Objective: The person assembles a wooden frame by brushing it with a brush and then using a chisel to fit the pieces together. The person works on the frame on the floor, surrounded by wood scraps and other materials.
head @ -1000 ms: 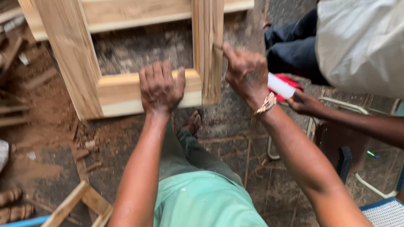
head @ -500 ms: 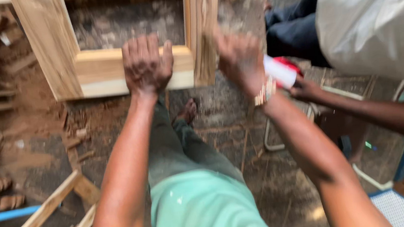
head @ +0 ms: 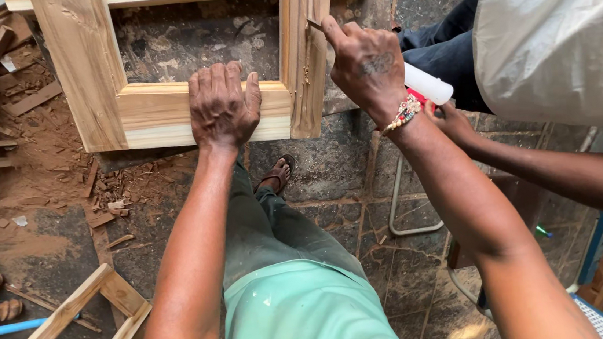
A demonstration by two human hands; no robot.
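Left hand (head: 222, 107) is pressing flat, fingers spread, on the wooden frame's (head: 164, 116) bottom rail while the right hand (head: 369, 67) is pinching a thin stick (head: 315, 24) against the frame's upright.

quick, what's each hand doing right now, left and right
Left hand: open, palm pressed flat on the wooden frame.
Right hand: closed around a thin tool, tip at the frame's upright.

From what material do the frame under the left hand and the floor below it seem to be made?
The frame looks like bare, unvarnished wood: pale tan, with visible grain and squared joints. The left hand presses flat on its lower rail. The floor seems to be dark stone or rough tile, mottled grey with thin joints and reddish sawdust on it; which of the two, I cannot tell.
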